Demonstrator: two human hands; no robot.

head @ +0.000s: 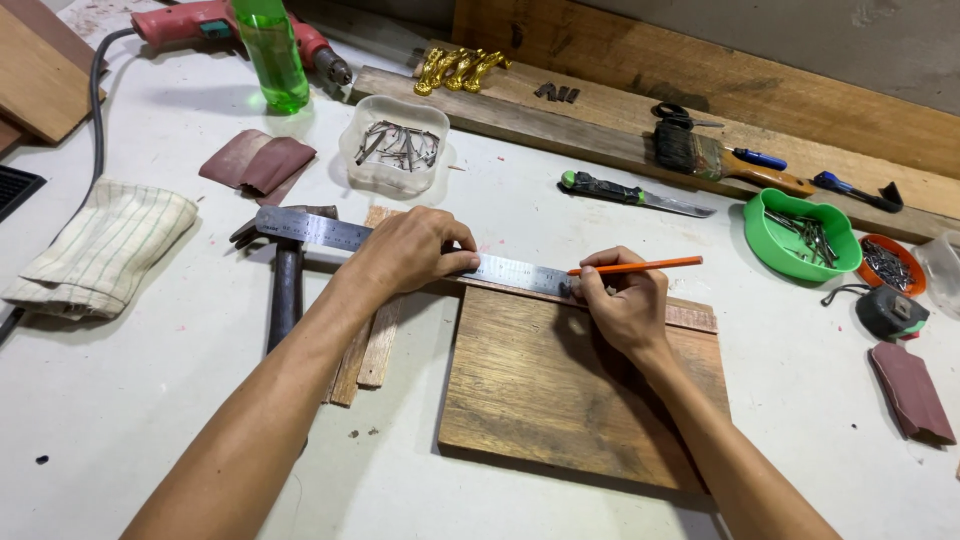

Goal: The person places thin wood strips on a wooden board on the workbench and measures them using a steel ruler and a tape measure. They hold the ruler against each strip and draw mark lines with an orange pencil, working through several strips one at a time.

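Nearest the camera, two bare forearms reach up from the near edge of the white desk (150, 400) toward a brown rectangular wooden board (560, 400) lying flat near the desk's middle.

In the head view, a long steel ruler (400, 245) lies along the board's far edge, its long axis running left to right and dipping slightly to the right, its left end overhanging a dark hammer (287, 290) and thin wooden strips (370, 345). The left hand (410, 252) presses flat on the ruler's middle, fingers spread, pinning rather than clasping it. The right hand (622, 300) sits just to the right, near the ruler's right end, its grip pinched together on an orange pencil (640, 266) whose tip meets the ruler's edge on the board. The pencil points leftward, nearly parallel to the ruler.
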